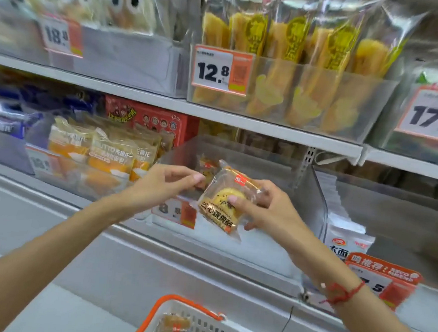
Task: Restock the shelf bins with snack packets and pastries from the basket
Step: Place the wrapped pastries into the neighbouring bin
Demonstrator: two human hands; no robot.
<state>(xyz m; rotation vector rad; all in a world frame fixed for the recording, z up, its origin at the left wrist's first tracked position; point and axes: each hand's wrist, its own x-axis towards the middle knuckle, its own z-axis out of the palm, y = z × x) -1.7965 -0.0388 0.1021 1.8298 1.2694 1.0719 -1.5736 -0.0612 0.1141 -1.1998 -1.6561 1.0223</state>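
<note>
Clear plastic wraps the round pastry packet (221, 205) that the right hand (266, 210) grips, fingers curled round its right side and thumb across its front, just in front of the clear shelf bin (239, 151). The left hand (165, 181) pinches a second small packet (206, 168) over that bin's near left edge. Below, near the bottom, the orange-rimmed basket (201, 322) holds another pastry (173, 328).

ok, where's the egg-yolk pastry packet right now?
Centre of the head view: pastry packet held in the right hand, left hand pinching its top corner, at the front of the clear bin.
</note>
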